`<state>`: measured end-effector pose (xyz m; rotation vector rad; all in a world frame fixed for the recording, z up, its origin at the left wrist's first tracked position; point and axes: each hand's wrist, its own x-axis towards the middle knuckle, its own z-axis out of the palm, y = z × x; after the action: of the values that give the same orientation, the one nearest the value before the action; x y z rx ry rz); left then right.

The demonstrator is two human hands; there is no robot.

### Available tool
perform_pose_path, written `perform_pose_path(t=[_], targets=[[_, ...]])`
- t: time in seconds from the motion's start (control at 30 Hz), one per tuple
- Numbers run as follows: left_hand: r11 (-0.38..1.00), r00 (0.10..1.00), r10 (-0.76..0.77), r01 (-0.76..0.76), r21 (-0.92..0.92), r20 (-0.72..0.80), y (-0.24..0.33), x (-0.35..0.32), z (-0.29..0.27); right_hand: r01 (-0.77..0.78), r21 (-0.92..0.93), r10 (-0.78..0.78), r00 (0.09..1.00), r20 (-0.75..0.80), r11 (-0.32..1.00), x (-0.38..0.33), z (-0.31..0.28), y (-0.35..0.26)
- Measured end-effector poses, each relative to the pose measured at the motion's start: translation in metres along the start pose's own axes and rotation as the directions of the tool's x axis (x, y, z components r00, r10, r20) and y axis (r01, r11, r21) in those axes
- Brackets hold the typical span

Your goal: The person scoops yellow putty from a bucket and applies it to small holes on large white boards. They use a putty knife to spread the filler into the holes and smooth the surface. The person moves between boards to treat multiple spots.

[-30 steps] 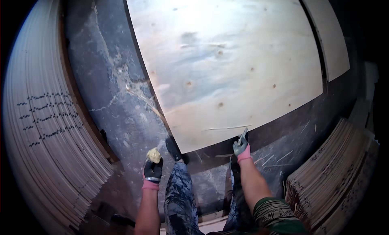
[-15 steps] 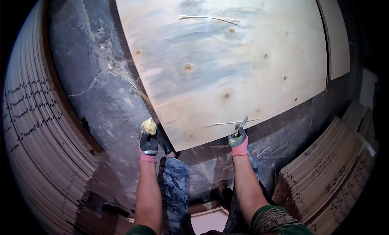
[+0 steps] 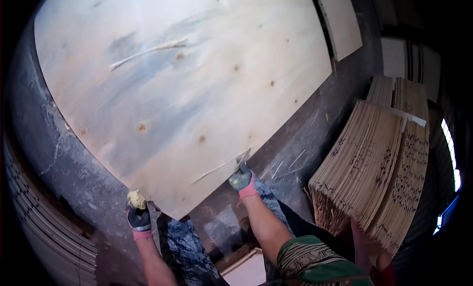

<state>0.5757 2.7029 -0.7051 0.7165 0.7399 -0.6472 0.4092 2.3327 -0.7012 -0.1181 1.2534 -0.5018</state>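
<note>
A large pale plywood sheet (image 3: pixel 212 103) with knots and grey-blue streaks lies in front of me. At its near left edge, my left hand (image 3: pixel 139 218), in a grey glove with a pink cuff, is closed around a lump of cream-coloured putty (image 3: pixel 137 199). My right hand (image 3: pixel 241 179), gloved the same way, is closed at the sheet's near edge on a putty knife (image 3: pixel 245 154), its narrow blade over the surface. Close to the blade lies a thin wood sliver (image 3: pixel 212 172). A longer splinter strip (image 3: pixel 148 53) rests farther up the sheet.
Tall stacks of thin wood sheets with dark edge marks stand on the right (image 3: pixel 364 158) and at the lower left (image 3: pixel 44 222). Another pale board (image 3: pixel 340 22) lies beyond the sheet's right edge. Loose splinters (image 3: pixel 295 158) are scattered on the dark floor (image 3: pixel 315 123).
The view has swung to the right, so the sheet and both hands sit farther left in the picture. More of the right stack shows. Both hands keep their holds near the sheet's front edge.
</note>
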Motion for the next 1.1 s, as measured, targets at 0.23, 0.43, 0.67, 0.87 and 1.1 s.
perform_pose_path(t=[0.23,0.43,0.67,0.87,1.1], targets=[[0.977,0.965,0.049,0.008,-0.214,0.258,0.033,-0.132,0.150,-0.014,-0.036,0.013,1.000,-0.025,0.999,-0.110,-0.003,-0.059],[0.804,0.874,0.436,-0.271,-0.529,0.216,0.098,-0.233,0.179,-0.196,-0.032,0.197,0.979,0.054,0.980,-0.225,0.086,-0.065],[0.833,0.835,0.522,-0.456,-0.312,0.174,0.181,-0.355,0.285,-0.530,0.003,0.519,0.831,0.202,0.848,-0.345,0.138,-0.116],[0.649,0.482,0.691,-0.742,-0.169,0.538,0.182,-0.455,0.369,-0.660,-0.169,0.660,0.625,0.417,0.732,-0.423,0.179,-0.219],[0.608,0.194,0.617,-0.734,-0.304,0.763,0.125,-0.543,0.562,-0.342,-0.385,0.515,0.566,0.644,0.857,-0.467,0.186,-0.352]])
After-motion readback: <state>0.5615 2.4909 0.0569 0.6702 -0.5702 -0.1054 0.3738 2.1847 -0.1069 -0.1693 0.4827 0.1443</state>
